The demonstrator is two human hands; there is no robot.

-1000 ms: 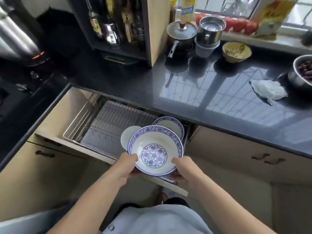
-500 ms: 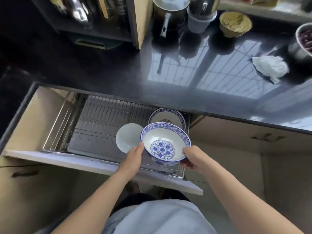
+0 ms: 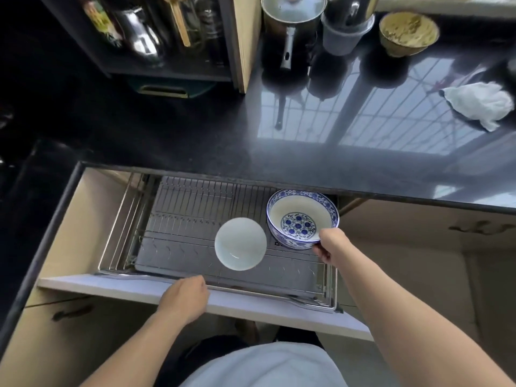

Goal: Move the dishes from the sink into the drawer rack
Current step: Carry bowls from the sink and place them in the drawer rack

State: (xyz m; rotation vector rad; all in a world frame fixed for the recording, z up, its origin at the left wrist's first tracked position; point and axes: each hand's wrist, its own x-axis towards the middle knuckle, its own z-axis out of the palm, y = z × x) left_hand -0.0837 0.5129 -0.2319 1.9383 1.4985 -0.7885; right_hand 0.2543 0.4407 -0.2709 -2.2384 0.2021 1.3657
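A blue-and-white patterned bowl point(image 3: 303, 217) sits at the right end of the metal wire drawer rack point(image 3: 192, 208), stacked over another patterned bowl whose far rim just shows. My right hand point(image 3: 331, 245) pinches the bowl's near rim. A plain white bowl point(image 3: 240, 247) lies in the rack just left of it. My left hand point(image 3: 185, 298) hangs over the drawer's white front edge point(image 3: 111, 287) with loosely curled fingers and holds nothing. The sink is out of view.
The black countertop point(image 3: 307, 141) overhangs the drawer's back. On it stand a lidded pot point(image 3: 291, 26), a steel container point(image 3: 347, 26), a yellow bowl point(image 3: 407, 32) and a crumpled white cloth point(image 3: 480, 103). A shelf of bottles point(image 3: 145, 32) sits at back left.
The patterned bowl moved from in front of me back and right into the rack onto the other patterned bowl. My left hand let go and drew back to the drawer front.
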